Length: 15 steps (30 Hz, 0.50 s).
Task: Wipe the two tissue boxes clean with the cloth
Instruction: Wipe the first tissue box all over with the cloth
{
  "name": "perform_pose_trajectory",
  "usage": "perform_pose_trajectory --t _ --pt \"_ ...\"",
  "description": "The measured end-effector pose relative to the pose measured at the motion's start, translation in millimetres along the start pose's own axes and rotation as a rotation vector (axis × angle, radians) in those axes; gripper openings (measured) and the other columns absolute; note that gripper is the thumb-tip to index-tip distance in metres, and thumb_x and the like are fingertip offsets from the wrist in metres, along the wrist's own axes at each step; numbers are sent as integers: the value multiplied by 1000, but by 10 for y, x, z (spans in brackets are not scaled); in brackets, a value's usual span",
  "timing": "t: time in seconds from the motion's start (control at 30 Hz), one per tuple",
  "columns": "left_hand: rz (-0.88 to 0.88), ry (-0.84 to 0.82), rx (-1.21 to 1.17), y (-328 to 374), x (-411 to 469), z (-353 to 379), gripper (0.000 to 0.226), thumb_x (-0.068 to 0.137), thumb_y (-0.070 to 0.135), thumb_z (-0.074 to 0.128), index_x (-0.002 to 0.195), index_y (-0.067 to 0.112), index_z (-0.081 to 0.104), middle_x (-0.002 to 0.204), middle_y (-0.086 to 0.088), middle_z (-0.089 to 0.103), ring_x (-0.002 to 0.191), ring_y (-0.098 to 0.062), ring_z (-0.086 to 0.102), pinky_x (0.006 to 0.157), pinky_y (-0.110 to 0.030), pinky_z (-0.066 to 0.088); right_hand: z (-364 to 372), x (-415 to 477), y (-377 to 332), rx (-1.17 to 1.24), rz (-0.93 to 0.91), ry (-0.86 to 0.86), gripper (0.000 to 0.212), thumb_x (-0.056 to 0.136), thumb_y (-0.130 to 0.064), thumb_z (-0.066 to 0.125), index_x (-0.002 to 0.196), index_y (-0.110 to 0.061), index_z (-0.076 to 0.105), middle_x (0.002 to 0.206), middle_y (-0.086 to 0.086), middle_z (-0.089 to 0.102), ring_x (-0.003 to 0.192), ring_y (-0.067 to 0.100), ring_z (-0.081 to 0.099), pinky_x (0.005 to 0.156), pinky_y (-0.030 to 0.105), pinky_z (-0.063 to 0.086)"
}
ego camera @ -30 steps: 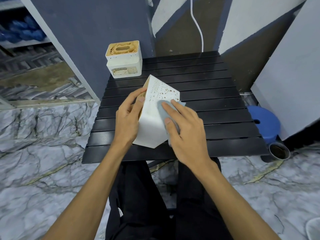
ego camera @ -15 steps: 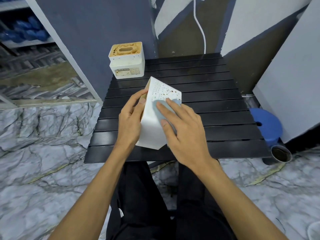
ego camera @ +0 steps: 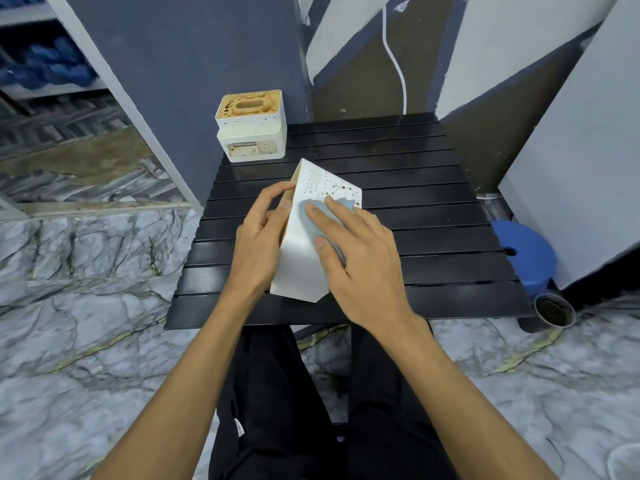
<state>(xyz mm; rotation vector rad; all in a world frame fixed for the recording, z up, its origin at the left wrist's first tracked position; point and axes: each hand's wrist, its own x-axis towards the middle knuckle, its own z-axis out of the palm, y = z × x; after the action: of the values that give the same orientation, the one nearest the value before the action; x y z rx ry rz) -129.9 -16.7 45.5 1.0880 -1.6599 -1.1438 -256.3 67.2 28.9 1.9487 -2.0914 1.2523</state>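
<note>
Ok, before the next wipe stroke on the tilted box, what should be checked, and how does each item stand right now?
1. Left hand has a firm grip on the held box: ok, its fingers curl round the left edge.
2. Cloth lies flat under the right hand: ok.
3. Upper face is free of brown specks: not ok, specks show above the cloth.
4. Box's lower corner is steadied on the table: cannot tell.
5. Second box is cleaned: not ok, its top is stained brown.
</note>
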Motion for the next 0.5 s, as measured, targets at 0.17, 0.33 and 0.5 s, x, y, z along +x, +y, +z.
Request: perform_pose_trajectory --t 0.17,0.33,0.5 --pt "-12 -6 228 130 202 -139 25 94 46 50 114 46 66 94 14 72 86 -4 66 70 -22 46 60 -37 66 32 -22 -24 42 101 -34 39 141 -29 50 148 -2 48 133 23 43 104 39 35" --pt "-22 -78 313 199 389 -157 22 100 42 51 115 44 66 104 11 70 91 -9 66 73 -25 49 148 -79 59 49 -33 22 40 103 -31 39 141 -26 51 147 -3 48 133 20 41 103 32 30" --pt "-52 -132 223 185 402 -115 25 103 40 47 122 44 63 107 25 67 89 4 65 68 -13 49 179 -91 66 89 -22 21 40 102 -30 40 141 -25 51 148 -3 47 135 20 40 106 32 28"
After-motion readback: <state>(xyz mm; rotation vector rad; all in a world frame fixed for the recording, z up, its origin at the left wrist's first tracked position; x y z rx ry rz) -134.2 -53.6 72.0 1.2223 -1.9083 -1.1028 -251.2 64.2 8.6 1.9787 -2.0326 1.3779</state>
